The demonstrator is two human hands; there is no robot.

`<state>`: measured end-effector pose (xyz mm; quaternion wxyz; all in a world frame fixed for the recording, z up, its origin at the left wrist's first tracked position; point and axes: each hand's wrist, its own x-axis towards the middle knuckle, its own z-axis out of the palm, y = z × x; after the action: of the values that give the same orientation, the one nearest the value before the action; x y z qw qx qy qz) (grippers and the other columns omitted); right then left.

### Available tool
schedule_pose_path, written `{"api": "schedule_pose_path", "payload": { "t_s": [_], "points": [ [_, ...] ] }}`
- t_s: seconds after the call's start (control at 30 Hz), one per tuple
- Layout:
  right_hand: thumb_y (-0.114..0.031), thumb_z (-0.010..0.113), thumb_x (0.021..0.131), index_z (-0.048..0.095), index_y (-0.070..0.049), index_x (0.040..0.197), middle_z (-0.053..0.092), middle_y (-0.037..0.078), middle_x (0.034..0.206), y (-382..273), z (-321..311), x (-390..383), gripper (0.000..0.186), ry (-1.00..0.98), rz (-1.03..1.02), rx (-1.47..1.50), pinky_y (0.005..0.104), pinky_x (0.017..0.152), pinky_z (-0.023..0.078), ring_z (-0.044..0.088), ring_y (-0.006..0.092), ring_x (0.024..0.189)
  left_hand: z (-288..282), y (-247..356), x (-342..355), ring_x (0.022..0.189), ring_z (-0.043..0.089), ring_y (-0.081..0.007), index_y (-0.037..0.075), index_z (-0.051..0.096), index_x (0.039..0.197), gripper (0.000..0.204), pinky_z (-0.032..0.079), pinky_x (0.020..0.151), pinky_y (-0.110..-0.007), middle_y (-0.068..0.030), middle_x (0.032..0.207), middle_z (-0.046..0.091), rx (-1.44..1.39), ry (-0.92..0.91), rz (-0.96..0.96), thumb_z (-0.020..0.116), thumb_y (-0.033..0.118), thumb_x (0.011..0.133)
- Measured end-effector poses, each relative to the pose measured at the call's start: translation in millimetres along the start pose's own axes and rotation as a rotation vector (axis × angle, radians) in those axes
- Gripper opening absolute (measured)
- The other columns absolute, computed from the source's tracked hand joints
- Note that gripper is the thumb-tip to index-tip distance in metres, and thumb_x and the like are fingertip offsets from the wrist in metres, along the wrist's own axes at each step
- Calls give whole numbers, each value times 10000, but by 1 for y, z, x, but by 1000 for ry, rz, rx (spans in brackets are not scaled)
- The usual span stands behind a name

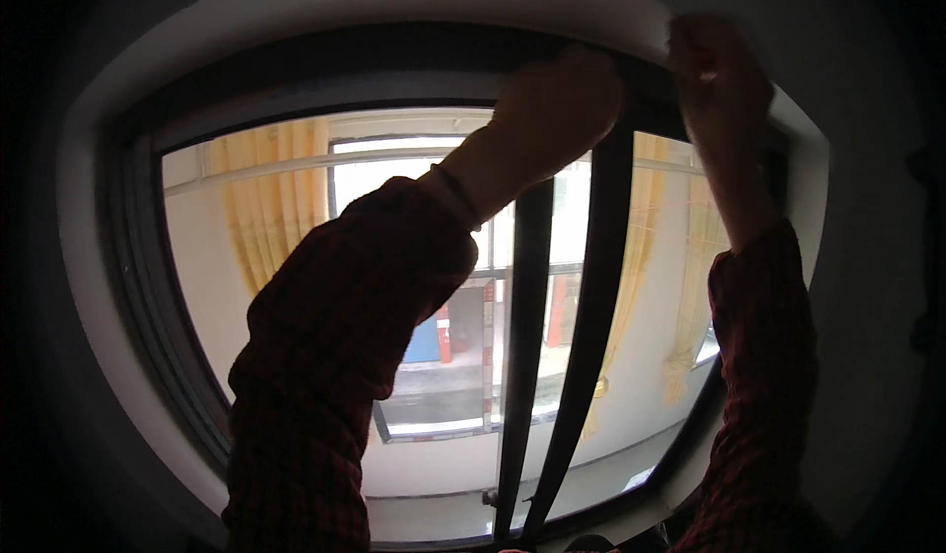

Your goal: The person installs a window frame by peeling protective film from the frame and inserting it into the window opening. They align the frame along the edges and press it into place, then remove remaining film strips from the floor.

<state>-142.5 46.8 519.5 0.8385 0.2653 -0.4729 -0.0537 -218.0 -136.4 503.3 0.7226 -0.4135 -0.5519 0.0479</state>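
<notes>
Both arms, in dark red checked sleeves, reach up to the top of a dark-framed window (414, 55). My left hand (564, 102) is closed in a fist against the upper frame, near the top of a dark upright bar (601, 257). What it grips, if anything, is hidden behind the fingers. Higher and to the right, my right hand (722, 75) is raised by the upper right corner of the frame, its fingers curled together and slightly blurred. I cannot make out anything in them. A dark band circles the left wrist.
A second dark upright bar (525, 336) runs beside the first, with a small latch-like part (490, 497) low on it. Yellow curtains (276, 198) show in the glass, left and right. A pale wall recess (89, 257) surrounds the window.
</notes>
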Motion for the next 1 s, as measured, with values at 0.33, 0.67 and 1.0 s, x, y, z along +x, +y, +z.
{"api": "schedule_pose_path", "payload": {
  "t_s": [0.33, 0.67, 1.0],
  "points": [
    [-151, 750, 871, 615, -60, 980, 668, 110, 898, -12, 24, -57, 196, -409, 140, 157, 364, 679, 582, 692, 276, 761, 16, 3, 4, 867, 669, -265, 75, 655, 798, 24, 584, 692, -369, -105, 850, 645, 47, 159, -53, 673, 89, 787],
    [-247, 726, 889, 672, -70, 945, 692, 77, 901, -30, 29, -28, 193, -510, -136, -310, 342, 695, 598, 710, 236, 787, 26, -8, -3, 861, 619, -267, 98, 570, 938, 287, 526, 652, -370, -72, 910, 571, 17, 238, -52, 705, 18, 697],
    [-206, 762, 842, 679, -99, 975, 681, 78, 899, -21, 35, -31, 190, -385, -39, -33, 374, 684, 584, 701, 274, 798, 11, -9, -3, 883, 622, -291, 71, 571, 965, 274, 543, 695, -381, -92, 933, 575, -88, 236, -43, 710, 3, 739]
  ]
}}
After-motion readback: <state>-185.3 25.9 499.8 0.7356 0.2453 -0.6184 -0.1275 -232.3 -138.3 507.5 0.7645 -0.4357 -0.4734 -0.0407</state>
